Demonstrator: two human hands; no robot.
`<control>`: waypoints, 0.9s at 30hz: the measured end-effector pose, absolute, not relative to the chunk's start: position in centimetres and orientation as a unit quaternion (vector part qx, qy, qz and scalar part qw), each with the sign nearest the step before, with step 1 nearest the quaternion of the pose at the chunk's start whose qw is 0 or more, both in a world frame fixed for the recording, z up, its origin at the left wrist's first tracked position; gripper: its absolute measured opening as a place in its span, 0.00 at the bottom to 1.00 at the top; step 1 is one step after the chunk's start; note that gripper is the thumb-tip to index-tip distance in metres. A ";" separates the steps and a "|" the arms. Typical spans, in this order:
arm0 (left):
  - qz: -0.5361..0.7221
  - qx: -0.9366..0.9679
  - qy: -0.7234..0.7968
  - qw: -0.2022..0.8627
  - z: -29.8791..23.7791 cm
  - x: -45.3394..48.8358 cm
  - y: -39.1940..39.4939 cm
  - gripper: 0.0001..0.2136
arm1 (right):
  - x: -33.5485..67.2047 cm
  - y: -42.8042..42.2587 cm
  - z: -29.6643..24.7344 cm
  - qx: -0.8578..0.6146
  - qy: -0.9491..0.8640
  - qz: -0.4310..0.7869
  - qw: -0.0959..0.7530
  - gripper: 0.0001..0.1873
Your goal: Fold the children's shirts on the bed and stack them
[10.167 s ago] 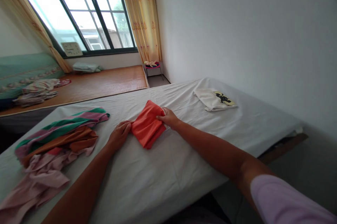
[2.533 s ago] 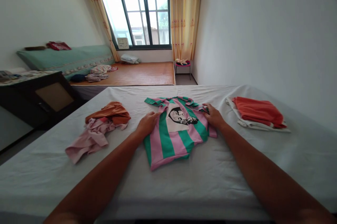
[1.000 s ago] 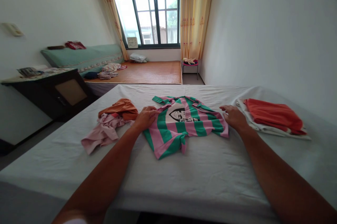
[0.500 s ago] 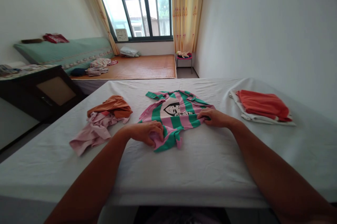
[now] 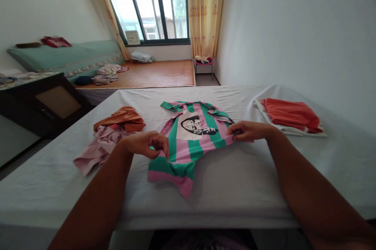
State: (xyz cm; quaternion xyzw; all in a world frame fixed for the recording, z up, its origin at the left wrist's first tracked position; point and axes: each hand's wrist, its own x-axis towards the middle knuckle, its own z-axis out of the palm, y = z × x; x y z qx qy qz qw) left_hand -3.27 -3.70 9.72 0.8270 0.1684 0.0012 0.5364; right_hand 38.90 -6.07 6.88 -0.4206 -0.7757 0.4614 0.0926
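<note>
A pink-and-green striped shirt with a black-and-white face print lies in the middle of the white bed sheet. My left hand is closed on the shirt's lower left edge and lifts it off the sheet. My right hand pinches the shirt's right edge. The bottom hem hangs loose and crumpled toward me. The collar end stays flat on the sheet, far from me.
A loose heap of orange and pink clothes lies left of the shirt. A folded orange garment rests on a folded white one at the right. A dark cabinet, a wooden platform and a small stool stand beyond.
The orange garment went from my hands to the folded pile at right. Both hands spread the striped shirt, then gripped its lower sides and lifted that end up and toward me.
</note>
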 end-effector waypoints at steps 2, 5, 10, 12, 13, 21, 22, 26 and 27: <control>-0.040 0.793 0.169 0.584 9.1 -2.8 -3.8 0.13 | 39.1 -6.3 7.1 -0.383 -0.776 0.499 0.031 0.16; -0.008 0.734 0.209 0.646 7.7 -1.5 -3.5 0.15 | 39.3 -6.3 7.0 -0.377 -0.762 0.525 0.034 0.20; 0.311 0.584 0.383 0.645 5.3 -0.5 -1.2 0.18 | 40.1 -5.1 5.8 -0.490 -0.705 0.475 0.193 0.24; 0.362 0.535 0.452 0.615 4.8 -0.9 -0.4 0.21 | 40.4 -4.6 5.2 -0.562 -0.655 0.437 0.252 0.26; 0.357 0.528 0.476 0.605 4.6 -1.3 -0.2 0.23 | 40.7 -4.4 5.0 -0.588 -0.635 0.424 0.269 0.28; 0.237 0.710 0.425 0.508 5.7 -2.4 -0.9 0.38 | 42.2 -5.0 5.0 -0.505 -0.729 0.399 0.234 0.39; 0.232 0.733 0.418 0.484 5.8 -2.5 -0.9 0.39 | 42.3 -5.1 4.8 -0.497 -0.736 0.396 0.235 0.39; 0.186 0.779 0.422 0.425 6.2 -4.1 -0.3 0.34 | 43.0 -5.0 4.1 -0.516 -0.707 0.430 0.222 0.33; 0.166 0.781 0.429 0.422 6.3 -4.7 -0.1 0.33 | 43.1 -5.0 4.0 -0.534 -0.696 0.429 0.216 0.31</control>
